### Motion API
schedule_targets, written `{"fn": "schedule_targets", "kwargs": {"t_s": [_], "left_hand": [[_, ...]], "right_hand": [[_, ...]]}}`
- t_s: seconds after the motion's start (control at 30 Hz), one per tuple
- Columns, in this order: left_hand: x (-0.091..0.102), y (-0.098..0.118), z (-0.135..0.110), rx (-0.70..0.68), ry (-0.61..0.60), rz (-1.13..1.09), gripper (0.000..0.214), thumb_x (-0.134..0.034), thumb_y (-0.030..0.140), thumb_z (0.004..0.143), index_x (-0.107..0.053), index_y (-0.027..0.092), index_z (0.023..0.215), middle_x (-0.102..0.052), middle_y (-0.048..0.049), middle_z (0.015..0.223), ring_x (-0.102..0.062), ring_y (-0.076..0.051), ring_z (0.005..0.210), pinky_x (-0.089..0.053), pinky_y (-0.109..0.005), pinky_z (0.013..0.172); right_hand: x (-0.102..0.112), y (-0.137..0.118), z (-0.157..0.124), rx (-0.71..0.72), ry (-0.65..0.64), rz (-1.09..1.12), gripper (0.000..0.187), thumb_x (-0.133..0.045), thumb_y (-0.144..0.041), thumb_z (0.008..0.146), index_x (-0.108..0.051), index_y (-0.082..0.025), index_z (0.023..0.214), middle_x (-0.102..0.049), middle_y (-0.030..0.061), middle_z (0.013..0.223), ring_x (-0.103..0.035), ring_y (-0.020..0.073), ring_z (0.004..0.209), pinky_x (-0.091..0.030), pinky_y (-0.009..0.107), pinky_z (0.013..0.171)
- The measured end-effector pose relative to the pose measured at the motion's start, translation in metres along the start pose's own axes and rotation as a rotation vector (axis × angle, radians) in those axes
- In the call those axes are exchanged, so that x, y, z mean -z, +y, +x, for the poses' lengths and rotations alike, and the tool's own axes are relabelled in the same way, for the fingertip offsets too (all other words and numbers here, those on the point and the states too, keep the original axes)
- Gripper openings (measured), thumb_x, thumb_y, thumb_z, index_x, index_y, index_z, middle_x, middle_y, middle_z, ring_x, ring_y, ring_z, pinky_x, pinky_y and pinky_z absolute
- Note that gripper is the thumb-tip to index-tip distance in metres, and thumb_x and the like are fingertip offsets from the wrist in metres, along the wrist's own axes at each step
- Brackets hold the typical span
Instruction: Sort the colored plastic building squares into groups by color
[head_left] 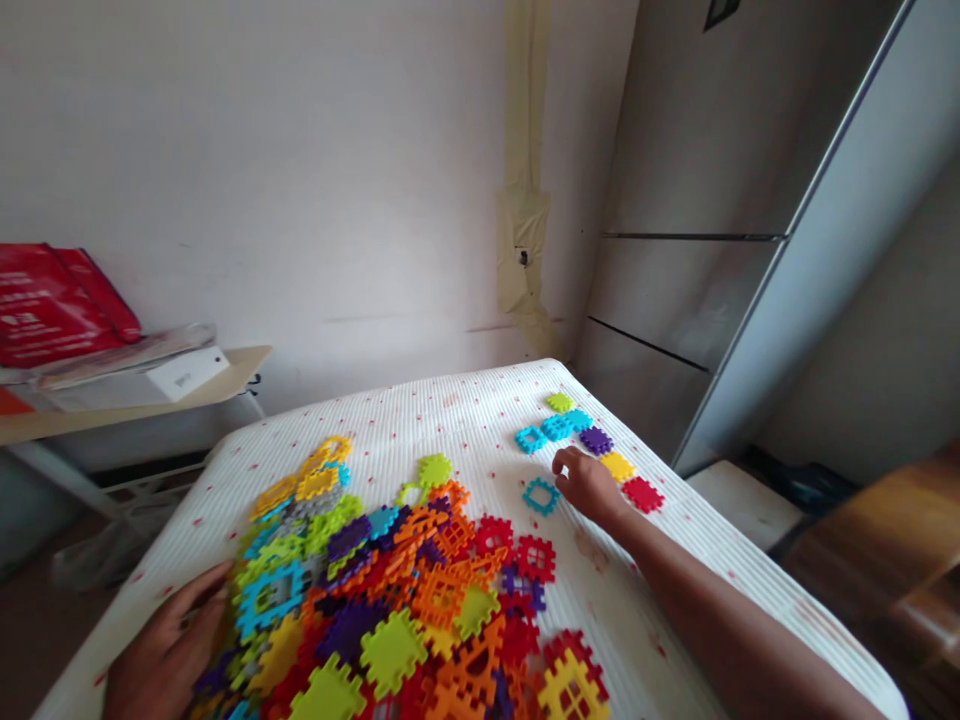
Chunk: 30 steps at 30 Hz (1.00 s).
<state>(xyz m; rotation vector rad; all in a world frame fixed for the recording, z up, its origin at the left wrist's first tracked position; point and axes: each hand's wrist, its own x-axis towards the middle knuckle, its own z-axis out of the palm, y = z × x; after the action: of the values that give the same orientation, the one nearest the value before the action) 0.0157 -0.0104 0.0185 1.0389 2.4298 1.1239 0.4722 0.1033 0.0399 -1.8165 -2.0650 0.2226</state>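
I have the right hand (589, 487) curled closed, gripping nothing I can see, just beside a hollow cyan waffle block (541, 496) on the white ribbed mattress (480, 420), with a short row of blocks (592, 445) to its far side. The open left hand (169, 645) touches the near-left edge of the heaped blocks (390, 590).

We're in a home here, folks, a plain lived-in room! Right in front of me is a white mattress (420, 420) with plastic toy pieces (390, 620) heaped on it. Over on the far right, a tall grey fridge (697, 250). Straight ahead, a bare white wall (300, 180) patched with yellowed tape (523, 240), and on the left, a low table (247, 365) holding a red bag (60, 305).
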Motion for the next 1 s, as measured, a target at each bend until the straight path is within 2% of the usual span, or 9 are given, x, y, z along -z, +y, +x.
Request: {"fn": "schedule_targets", "kwargs": {"t_s": [0.13,0.27,0.33,0.4,0.5,0.6,0.67,0.8,1.0], "left_hand": [[0.001,-0.002,0.0,-0.003,-0.035,0.013,0.034,-0.039,0.058,0.072,-0.058,0.039,0.093,-0.068,0.0116,0.096,-0.064,-0.023,0.085,-0.047,-0.039,0.089],[0.006,0.0,-0.001,-0.023,-0.114,0.09,0.053,-0.036,0.059,0.071,-0.058,0.027,0.108,-0.066,-0.0011,0.108,-0.064,-0.026,0.088,-0.047,-0.039,0.086],[0.007,0.0,0.0,-0.033,-0.122,0.111,0.059,-0.034,0.06,0.071,-0.056,0.024,0.112,-0.065,-0.0041,0.111,-0.063,-0.027,0.09,-0.047,-0.039,0.085],[0.007,-0.001,0.002,-0.037,-0.129,0.127,0.061,-0.032,0.061,0.071,-0.055,0.024,0.114,-0.064,-0.0054,0.111,-0.063,-0.027,0.09,-0.047,-0.038,0.082],[0.006,-0.003,0.002,-0.031,-0.152,0.112,0.063,-0.033,0.062,0.07,-0.054,0.024,0.116,-0.064,-0.0057,0.11,-0.064,-0.027,0.087,-0.049,-0.036,0.074],[0.006,0.0,-0.001,-0.005,-0.161,0.104,0.064,-0.033,0.063,0.069,-0.053,0.025,0.117,-0.065,-0.0055,0.108,-0.065,-0.027,0.084,-0.049,-0.035,0.068],[0.006,0.002,-0.001,0.002,-0.16,0.107,0.064,-0.033,0.063,0.069,-0.053,0.026,0.117,-0.065,-0.0057,0.109,-0.065,-0.028,0.085,-0.048,-0.036,0.069],[0.005,-0.001,0.002,-0.021,-0.132,0.119,0.063,-0.032,0.063,0.069,-0.055,0.025,0.115,-0.064,-0.0056,0.111,-0.064,-0.029,0.089,-0.048,-0.038,0.075],[0.003,-0.013,0.009,-0.017,-0.136,0.104,0.061,-0.033,0.064,0.07,-0.054,0.028,0.115,-0.066,-0.0038,0.107,-0.064,-0.028,0.083,-0.049,-0.038,0.07]], "right_hand": [[0.0,-0.001,-0.006,-0.005,-0.011,-0.063,0.01,-0.055,-0.028,0.077,-0.059,-0.019,0.081,-0.062,0.0032,0.077,-0.054,0.013,0.064,-0.03,0.023,0.056],[-0.003,-0.009,-0.017,0.134,-0.091,-0.106,0.034,-0.068,-0.042,0.067,-0.059,-0.019,0.091,-0.062,0.0051,0.09,-0.057,0.0164,0.075,-0.034,0.023,0.059],[-0.004,-0.011,-0.02,0.173,-0.118,-0.13,0.036,-0.068,-0.041,0.066,-0.06,-0.018,0.093,-0.062,0.0074,0.094,-0.057,0.0188,0.083,-0.037,0.024,0.064],[-0.002,-0.013,-0.02,0.184,-0.14,-0.088,0.03,-0.065,-0.035,0.07,-0.061,-0.017,0.093,-0.063,0.0077,0.093,-0.058,0.0188,0.084,-0.039,0.025,0.068],[0.005,-0.012,-0.017,0.183,-0.199,0.124,0.018,-0.053,-0.028,0.079,-0.063,-0.017,0.09,-0.066,0.004,0.083,-0.059,0.0149,0.073,-0.039,0.023,0.065],[0.01,-0.011,-0.013,0.171,-0.233,0.244,0.027,-0.04,-0.024,0.087,-0.064,-0.017,0.076,-0.065,0.0017,0.07,-0.057,0.0121,0.063,-0.038,0.022,0.059],[0.008,-0.008,-0.011,0.109,-0.194,0.202,0.028,-0.039,-0.024,0.087,-0.064,-0.016,0.077,-0.065,0.0022,0.069,-0.057,0.0125,0.063,-0.038,0.022,0.059],[0.001,-0.002,-0.011,-0.023,-0.019,0.05,0.026,-0.05,-0.027,0.082,-0.062,-0.017,0.103,-0.068,0.0059,0.087,-0.061,0.0162,0.074,-0.04,0.025,0.065],[0.001,-0.004,-0.014,0.028,0.017,-0.052,0.032,-0.061,-0.035,0.075,-0.059,-0.017,0.102,-0.063,0.0077,0.099,-0.061,0.0191,0.084,-0.041,0.026,0.069]]}}
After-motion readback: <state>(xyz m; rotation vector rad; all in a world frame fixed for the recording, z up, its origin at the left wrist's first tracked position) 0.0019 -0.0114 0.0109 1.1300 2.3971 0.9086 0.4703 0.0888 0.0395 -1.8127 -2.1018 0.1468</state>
